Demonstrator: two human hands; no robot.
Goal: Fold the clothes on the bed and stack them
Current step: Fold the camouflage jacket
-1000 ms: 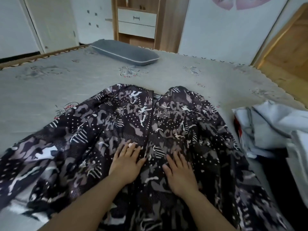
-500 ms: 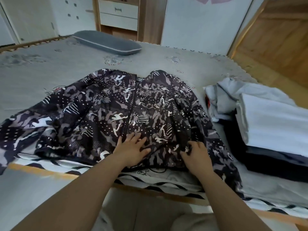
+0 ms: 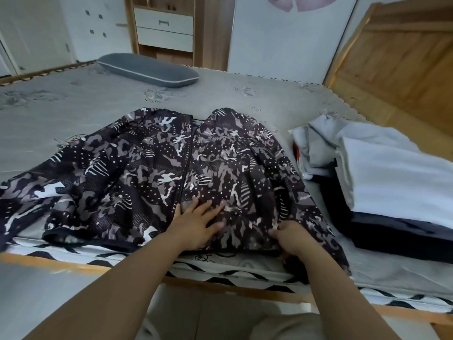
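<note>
- Here, a dark camouflage-print jacket (image 3: 157,173) lies spread front-up on the bed (image 3: 73,114), its hem at the near edge and its zipper running up the middle.
- The left hand (image 3: 196,224) rests flat on the jacket just right of the zipper, near the hem, fingers straight and fanned apart.
- The right hand (image 3: 291,236) sits at the hem on the jacket's right side, fingers curled down into the cloth and gripping a bunch of it; the fingertips are hidden in the fabric.
- One sleeve trails off toward the left edge of the bed, rumpled.
- To the right of the jacket, well clear of both hands, stands a stack of folded clothes (image 3: 392,177), white on top and dark beneath, with looser pale garments behind it.
- A grey pillow (image 3: 149,69) lies at the far side of the bed.
- Beyond it a wooden cabinet with white drawers (image 3: 163,30) stands against the wall.
</note>
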